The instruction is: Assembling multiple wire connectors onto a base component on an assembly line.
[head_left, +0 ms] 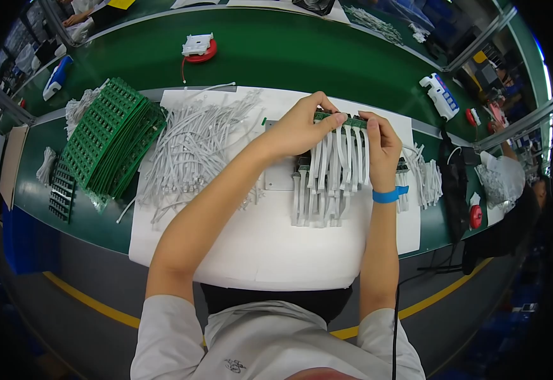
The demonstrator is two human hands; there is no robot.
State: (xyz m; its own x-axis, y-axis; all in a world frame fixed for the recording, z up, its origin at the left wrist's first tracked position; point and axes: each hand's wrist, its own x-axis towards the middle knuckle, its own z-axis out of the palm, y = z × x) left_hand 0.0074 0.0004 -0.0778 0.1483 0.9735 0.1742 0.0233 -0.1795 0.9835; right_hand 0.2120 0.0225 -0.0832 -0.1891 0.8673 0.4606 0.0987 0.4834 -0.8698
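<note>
Both my hands grip a narrow green circuit board strip [355, 123] at the far side of the white sheet. My left hand [302, 128] pinches its left end, thumb on the near face. At its right end my right hand [384, 147] has its fingers curled round the edge; a blue strap circles that wrist. White flat cables [340, 155] hang from the strip towards me. Beneath them lie more white cables [317, 212] with dark connectors, partly covered. A grey metal plate [277, 180] shows beside these, mostly hidden.
To the left are a loose pile of white cables [191, 142] and a tall stack of green circuit boards [105, 133]. More cables [430, 180] lie right of my hand. A red reel with a white top [200, 49] and a white-and-blue device [440, 96] stand farther back.
</note>
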